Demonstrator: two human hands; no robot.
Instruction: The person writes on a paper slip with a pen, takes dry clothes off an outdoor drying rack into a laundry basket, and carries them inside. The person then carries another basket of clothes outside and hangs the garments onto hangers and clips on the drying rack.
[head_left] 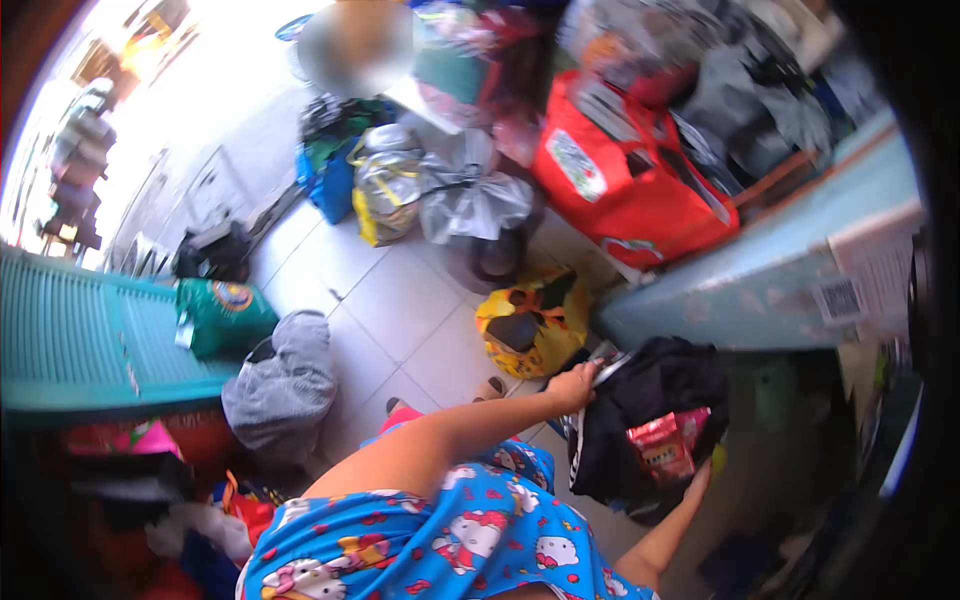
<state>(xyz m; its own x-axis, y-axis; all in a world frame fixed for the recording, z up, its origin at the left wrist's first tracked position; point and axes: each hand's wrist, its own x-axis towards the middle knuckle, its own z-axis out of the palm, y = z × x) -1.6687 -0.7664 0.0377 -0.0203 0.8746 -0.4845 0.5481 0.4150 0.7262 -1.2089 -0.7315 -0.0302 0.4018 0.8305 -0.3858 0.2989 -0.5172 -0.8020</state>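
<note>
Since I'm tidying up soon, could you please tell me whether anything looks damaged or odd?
The pale blue panel at right looks worn: its paint is patchy. Nothing clearly odd shows on the black fabric by the left hand.

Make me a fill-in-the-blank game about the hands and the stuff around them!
1. The packets on the black bundle are mostly ____ in colour.
2. Of the left hand and the right hand, the ____ is nearer the yellow bag.
3. The pouch beside the grey cloth is mostly ____ in colour.

Missing words: red; left hand; green.
</note>
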